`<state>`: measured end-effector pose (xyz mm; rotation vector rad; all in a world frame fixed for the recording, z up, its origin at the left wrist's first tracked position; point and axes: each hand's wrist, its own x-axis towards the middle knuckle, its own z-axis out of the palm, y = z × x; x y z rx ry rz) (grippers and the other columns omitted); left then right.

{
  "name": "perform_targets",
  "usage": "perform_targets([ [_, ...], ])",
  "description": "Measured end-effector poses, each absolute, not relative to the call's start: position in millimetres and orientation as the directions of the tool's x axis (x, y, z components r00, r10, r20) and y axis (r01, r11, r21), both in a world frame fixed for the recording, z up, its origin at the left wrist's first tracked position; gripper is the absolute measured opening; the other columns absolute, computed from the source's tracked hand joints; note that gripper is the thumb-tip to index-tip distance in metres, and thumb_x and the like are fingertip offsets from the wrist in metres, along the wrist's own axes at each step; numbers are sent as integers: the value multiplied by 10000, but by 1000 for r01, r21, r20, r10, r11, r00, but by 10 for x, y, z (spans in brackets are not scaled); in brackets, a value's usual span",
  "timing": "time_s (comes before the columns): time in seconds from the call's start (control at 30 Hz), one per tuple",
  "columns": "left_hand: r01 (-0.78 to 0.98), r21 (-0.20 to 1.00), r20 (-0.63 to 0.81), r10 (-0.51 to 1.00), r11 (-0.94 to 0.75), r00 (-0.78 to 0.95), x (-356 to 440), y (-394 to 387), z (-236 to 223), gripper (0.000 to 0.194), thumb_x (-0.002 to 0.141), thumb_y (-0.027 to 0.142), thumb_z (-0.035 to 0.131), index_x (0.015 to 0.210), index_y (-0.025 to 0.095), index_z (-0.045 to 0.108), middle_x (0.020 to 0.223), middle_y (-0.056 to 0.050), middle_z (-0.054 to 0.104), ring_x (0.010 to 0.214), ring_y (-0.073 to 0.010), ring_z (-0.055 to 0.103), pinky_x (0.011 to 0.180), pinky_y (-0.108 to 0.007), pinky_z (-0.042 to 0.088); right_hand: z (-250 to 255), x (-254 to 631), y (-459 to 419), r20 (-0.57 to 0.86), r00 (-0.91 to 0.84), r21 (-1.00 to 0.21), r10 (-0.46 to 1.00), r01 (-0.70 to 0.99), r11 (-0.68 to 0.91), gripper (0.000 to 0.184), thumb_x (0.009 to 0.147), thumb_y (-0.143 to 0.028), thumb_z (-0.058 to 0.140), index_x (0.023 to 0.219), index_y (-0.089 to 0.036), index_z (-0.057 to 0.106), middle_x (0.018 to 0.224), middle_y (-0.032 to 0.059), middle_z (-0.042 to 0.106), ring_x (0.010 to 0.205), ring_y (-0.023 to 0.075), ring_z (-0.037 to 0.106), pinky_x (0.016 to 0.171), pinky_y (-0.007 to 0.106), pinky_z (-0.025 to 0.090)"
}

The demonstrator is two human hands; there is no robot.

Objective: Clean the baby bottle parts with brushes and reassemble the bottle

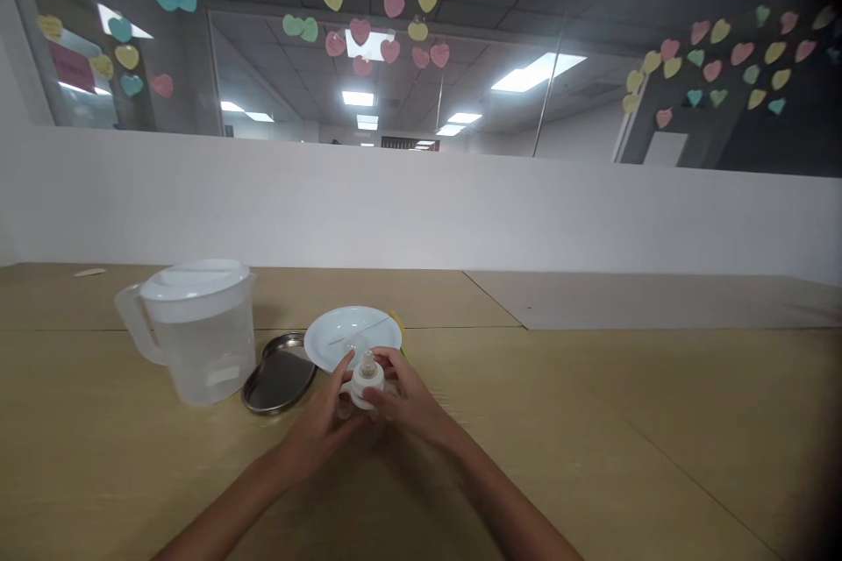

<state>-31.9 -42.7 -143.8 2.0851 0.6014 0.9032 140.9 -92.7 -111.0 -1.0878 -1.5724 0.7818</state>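
A baby bottle [367, 379] with a white collar and a clear teat stands upright between my hands, low in the middle of the view. My left hand [324, 412] is closed around its left side, near a white side handle. From the right, my right hand [411, 399] grips the collar, thumb in front and fingers behind. Most of the bottle's body is hidden by my hands. Just behind it lies a white plate [322, 335] holding a small clear dome-shaped piece [356, 342] and a thin, long item.
A kidney-shaped metal tray [280, 379] lies left of my hands. Beyond it stands a lidded plastic pitcher [207, 351] of clear liquid, handle to the left. Something yellow [397, 320] shows at the plate's right edge. A white wall and window rise behind the brown table [592, 438].
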Motion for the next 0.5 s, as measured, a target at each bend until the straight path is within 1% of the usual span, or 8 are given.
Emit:
perform_targets([
  [0.07, 122, 796, 394, 661, -593, 639, -321, -419, -1454, 739, 835, 369, 533, 1429, 226, 117, 1395, -128, 373, 1275, -254, 364, 1046, -417, 308, -1107, 1398, -921, 407, -10, -845, 913, 376, 380, 439, 662, -328, 722, 1046, -186, 565, 1043, 71, 571, 976, 223, 528, 868, 359, 413],
  [0.13, 123, 790, 399, 657, -600, 640, -322, -413, -1461, 750, 830, 377, 541, 1430, 233, 115, 1396, -119, 377, 1276, -249, 363, 1044, -403, 312, -1089, 1395, -917, 412, -13, -840, 911, 382, 385, 394, 676, -320, 711, 1027, -185, 594, 1044, 71, 583, 978, 225, 532, 871, 365, 415],
  [0.23, 114, 792, 401, 652, -600, 644, -318, -405, -1461, 751, 834, 380, 536, 1432, 239, 105, 1382, -116, 401, 1259, -242, 388, 1037, -392, 321, -1028, 1406, -930, 398, -99, -879, 912, 245, 410, 417, 749, -386, 654, 1112, -194, 584, 1089, 78, 595, 1014, 229, 540, 885, 372, 419],
  [0.3, 107, 790, 409, 649, -604, 642, -313, -399, -1463, 753, 831, 382, 540, 1432, 236, 110, 1386, -120, 396, 1260, -246, 387, 1038, -394, 318, -981, 1414, -945, 395, -132, -900, 909, 143, 412, 449, 772, -430, 628, 1146, -188, 567, 1099, 87, 603, 1017, 231, 554, 885, 375, 428],
  [0.4, 111, 782, 418, 648, -613, 637, -309, -391, -1478, 777, 820, 391, 555, 1434, 235, 104, 1390, -127, 386, 1275, -258, 365, 1041, -411, 310, -948, 1416, -952, 423, -140, -900, 895, 55, 433, 453, 761, -433, 645, 1132, -183, 574, 1129, 91, 599, 1048, 232, 551, 923, 380, 415],
  [0.5, 113, 784, 413, 650, -610, 638, -311, -398, -1487, 767, 826, 401, 544, 1433, 221, 112, 1368, -136, 407, 1267, -259, 376, 1027, -406, 331, -977, 1412, -928, 425, -85, -905, 901, -16, 425, 480, 715, -405, 697, 1126, -194, 566, 1166, 90, 590, 1087, 237, 539, 946, 384, 410],
])
